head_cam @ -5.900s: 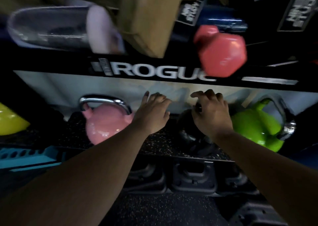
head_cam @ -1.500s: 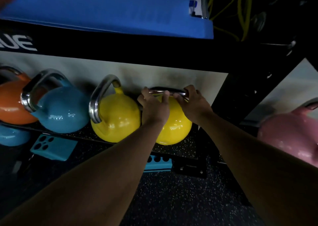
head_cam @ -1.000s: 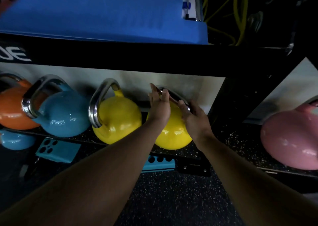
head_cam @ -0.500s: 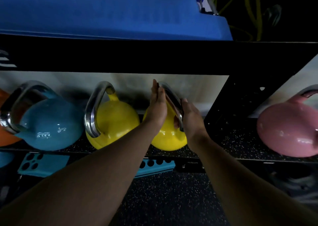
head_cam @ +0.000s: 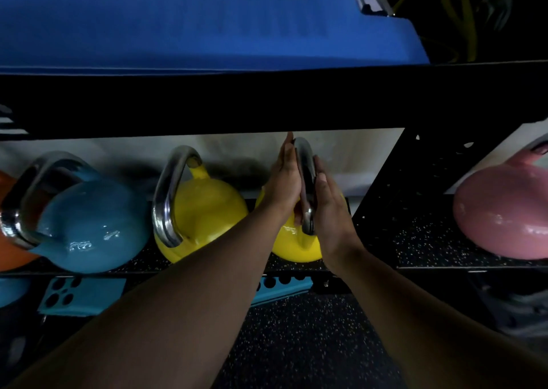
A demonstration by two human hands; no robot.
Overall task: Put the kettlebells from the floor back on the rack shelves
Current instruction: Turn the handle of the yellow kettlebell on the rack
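A yellow kettlebell (head_cam: 296, 248) with a steel handle stands on the low rack shelf (head_cam: 415, 240), at the right end of its bay. Its handle points toward me, edge-on. My left hand (head_cam: 284, 181) lies flat against the handle's left side. My right hand (head_cam: 329, 208) lies flat against its right side. The fingers of both hands are straight, not curled around the bar. A second yellow kettlebell (head_cam: 207, 211), a blue one (head_cam: 95, 225) and an orange one (head_cam: 9, 249) stand to the left. A pink kettlebell (head_cam: 504, 211) sits in the bay to the right.
A black rack upright (head_cam: 394, 187) stands just right of my hands. The shelf above carries a blue mat (head_cam: 207, 18) and yellow bands (head_cam: 465, 18). Teal blocks (head_cam: 83, 295) lie under the shelf. Dark speckled rubber floor (head_cam: 296, 344) lies below.
My hands gripped the yellow kettlebell's handle crosswise, turned it until it points toward me, and flattened against its sides. The view has shifted slightly right.
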